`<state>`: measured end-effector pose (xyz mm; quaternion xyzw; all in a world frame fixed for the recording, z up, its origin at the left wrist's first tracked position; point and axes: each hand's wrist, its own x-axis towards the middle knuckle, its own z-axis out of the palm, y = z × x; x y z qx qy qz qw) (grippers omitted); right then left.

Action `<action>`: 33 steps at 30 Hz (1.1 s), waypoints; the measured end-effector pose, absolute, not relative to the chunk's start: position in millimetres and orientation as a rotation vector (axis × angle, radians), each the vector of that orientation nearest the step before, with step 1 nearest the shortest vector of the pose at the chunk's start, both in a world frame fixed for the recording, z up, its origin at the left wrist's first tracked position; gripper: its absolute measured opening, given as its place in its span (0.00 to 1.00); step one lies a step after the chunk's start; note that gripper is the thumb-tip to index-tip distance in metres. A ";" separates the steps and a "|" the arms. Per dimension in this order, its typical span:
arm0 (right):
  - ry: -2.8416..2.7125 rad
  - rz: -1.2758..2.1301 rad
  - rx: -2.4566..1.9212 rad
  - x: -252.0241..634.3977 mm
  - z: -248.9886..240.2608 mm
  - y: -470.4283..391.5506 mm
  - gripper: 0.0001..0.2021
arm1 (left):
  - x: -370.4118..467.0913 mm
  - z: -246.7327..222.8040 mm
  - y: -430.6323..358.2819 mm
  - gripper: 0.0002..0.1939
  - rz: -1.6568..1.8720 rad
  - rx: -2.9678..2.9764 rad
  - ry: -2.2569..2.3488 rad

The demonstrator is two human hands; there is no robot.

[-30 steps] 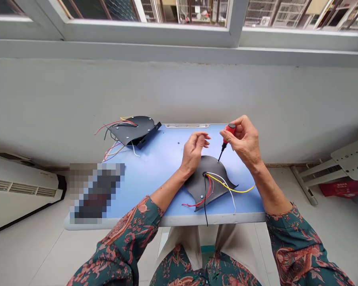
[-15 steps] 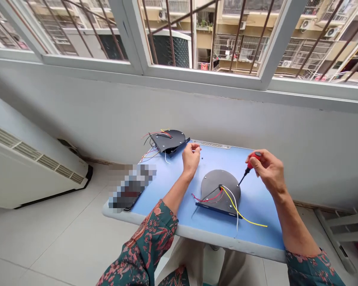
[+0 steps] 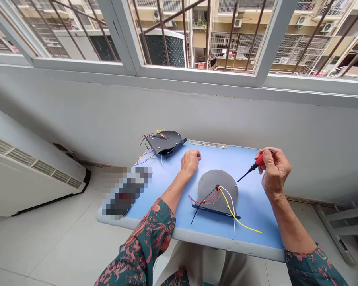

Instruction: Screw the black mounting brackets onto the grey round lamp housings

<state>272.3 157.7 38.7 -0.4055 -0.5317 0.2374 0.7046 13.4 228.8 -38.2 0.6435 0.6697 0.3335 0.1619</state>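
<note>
Pale wall (image 3: 167,107) below barred window (image 3: 197,75), behind blue tabletop (image 3: 255,202) with dark rounded housing (image 3: 209,184) right of centre near front edge, second housing (image 3: 167,143) at far left corner. Left hand (image 3: 190,163) between both housings, curled, can't tell whether gripping anything. Right hand (image 3: 276,171) with grip closed round red-handled screwdriver (image 3: 260,160), tip just beside nearer housing's right edge.

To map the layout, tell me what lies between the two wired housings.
In the head view, the left hand lies between the far housing and the near housing, with blue tabletop around it.
</note>
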 end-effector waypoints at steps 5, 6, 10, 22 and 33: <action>-1.140 0.526 -0.879 266.6 35.9 159.1 0.15 | 33.8 -30.0 221.1 0.08 1.053 1.827 1.630; -1.137 0.532 -0.862 265.2 35.1 159.4 0.15 | 39.7 -28.1 217.8 0.07 1.095 1.765 1.500; -1.169 0.547 -0.819 258.9 31.2 157.9 0.15 | 57.4 -20.2 204.2 0.04 1.183 1.479 1.072; -1.165 0.454 -0.771 255.1 36.1 147.0 0.12 | 59.7 -13.5 193.5 0.06 1.187 1.469 0.978; -1.172 0.503 -0.789 259.2 36.2 149.4 0.12 | 59.3 -21.9 193.2 0.04 1.307 1.595 0.967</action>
